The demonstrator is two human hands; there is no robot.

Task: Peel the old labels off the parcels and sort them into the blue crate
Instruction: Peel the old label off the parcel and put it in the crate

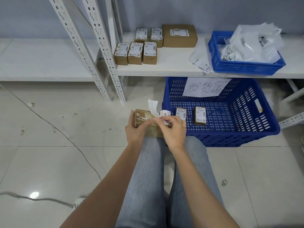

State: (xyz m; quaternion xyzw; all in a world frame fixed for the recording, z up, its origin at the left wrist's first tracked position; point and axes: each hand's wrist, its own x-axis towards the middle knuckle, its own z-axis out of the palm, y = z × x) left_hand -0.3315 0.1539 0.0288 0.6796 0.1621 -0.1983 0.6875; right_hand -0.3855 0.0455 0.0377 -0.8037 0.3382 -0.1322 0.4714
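Parcel on knee, label half peeled: left hand grips box, right hand pinches label. Two parcels lie in blue crate; six wait on shelf.

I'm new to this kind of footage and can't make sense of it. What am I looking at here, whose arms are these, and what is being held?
There is no machine: this single picture comes from a camera worn on a person's head, looking down at their own arms and knees. The left hand grips a small brown parcel resting on the knees, while the right hand pinches its old label, partly peeled off. Beside the knees, a large blue crate on the floor holds two small parcels. On the white shelf above stand six more labelled boxes and a smaller blue crate filled with plastic bags.
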